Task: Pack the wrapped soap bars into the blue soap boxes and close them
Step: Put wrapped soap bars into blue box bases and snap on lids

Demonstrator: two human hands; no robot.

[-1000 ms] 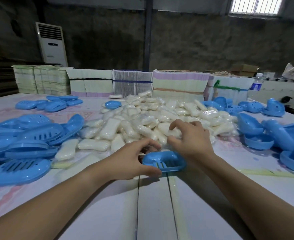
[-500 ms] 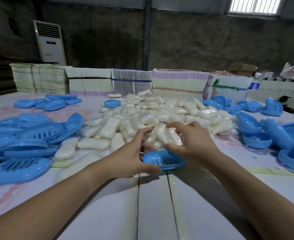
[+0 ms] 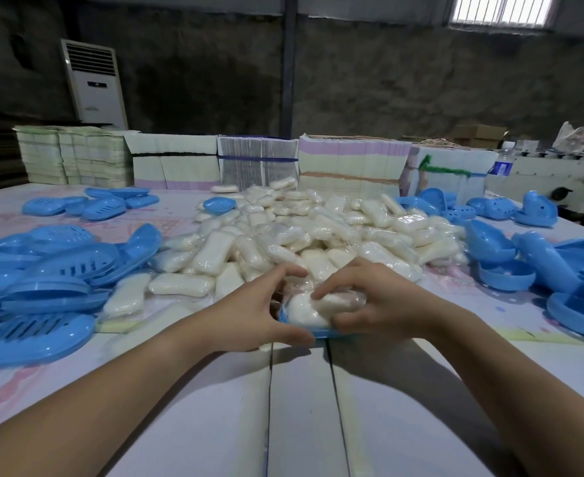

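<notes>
The wrapped soap bar (image 3: 313,306) sits in the blue tray (image 3: 321,331) at the table's near centre. The right hand (image 3: 380,304) pinches the bar; the left hand (image 3: 249,315) grips the tray rim, thumb in front. Risk: loose wrap caught at the rim may block the lid. The table (image 3: 301,407) is pale boards; behind it, a soap pile (image 3: 318,232), dark wall.

Your two forearms enter from the bottom corners, bare from the frame edge to the wrist, with no sleeve on either. Your left hand (image 3: 249,315) and right hand (image 3: 383,308) wear no gloves, rings, watch or bands; the nails that show are short and unpainted.
</notes>
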